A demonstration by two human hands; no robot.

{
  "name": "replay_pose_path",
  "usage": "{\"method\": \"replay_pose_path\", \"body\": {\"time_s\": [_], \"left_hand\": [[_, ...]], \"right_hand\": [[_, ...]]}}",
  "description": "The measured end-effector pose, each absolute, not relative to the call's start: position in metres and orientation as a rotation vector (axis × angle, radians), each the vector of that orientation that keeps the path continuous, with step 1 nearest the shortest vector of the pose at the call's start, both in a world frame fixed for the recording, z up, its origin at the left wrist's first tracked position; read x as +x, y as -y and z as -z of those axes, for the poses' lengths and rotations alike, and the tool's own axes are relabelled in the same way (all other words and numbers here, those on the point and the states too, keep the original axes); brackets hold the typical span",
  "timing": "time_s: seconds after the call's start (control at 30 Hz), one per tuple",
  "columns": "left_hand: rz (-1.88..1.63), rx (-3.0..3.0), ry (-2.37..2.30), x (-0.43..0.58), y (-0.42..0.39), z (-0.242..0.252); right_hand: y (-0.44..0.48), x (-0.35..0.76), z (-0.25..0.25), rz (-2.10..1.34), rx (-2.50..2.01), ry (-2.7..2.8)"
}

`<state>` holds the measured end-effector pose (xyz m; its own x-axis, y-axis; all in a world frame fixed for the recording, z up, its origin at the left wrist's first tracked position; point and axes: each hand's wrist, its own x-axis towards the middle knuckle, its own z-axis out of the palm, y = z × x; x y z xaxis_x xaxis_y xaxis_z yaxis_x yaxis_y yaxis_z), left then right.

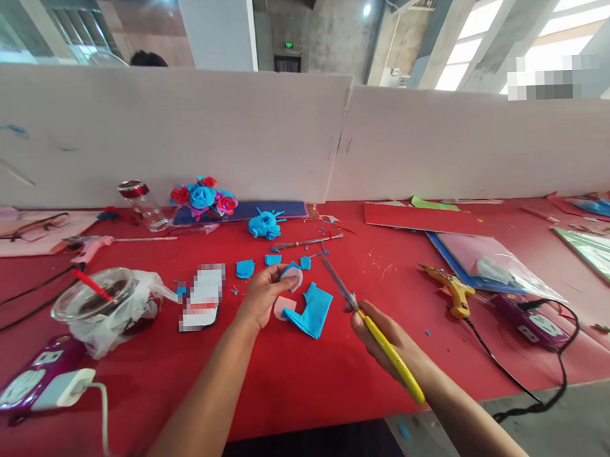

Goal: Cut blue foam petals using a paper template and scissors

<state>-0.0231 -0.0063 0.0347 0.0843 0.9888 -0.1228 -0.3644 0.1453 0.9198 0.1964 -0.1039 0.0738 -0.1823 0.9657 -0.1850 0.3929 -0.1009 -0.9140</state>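
A partition stood along the far edge of the tabletop. Before it, from left to right, were a bottle, a bouquet and a flower cluster. At left, a cup stood beyond one power strip, with a phone to its right. Paper lay between the left grip, with a cut piece in it, and the right grip, around scissors. Farther right, a glue gun lay left of another power strip.
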Motion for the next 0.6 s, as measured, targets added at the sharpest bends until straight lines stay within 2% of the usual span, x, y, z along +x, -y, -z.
{"method": "replay_pose_path", "body": {"time_s": [0.2, 0.4, 0.6], "left_hand": [[-1.260, 0.603, -0.824, -0.027, 0.012, -0.041], [-1.195, 0.650, -0.842, -0.025, 0.018, -0.042], [-1.165, 0.731, -0.874, -0.029, 0.020, -0.042]], "right_hand": [[0.099, 0.177, -0.077, -1.183, -1.470, 1.848], [0.095, 0.166, -0.084, -1.327, -1.463, 1.865], [0.097, 0.162, -0.078, -1.274, -1.492, 1.850]]}}
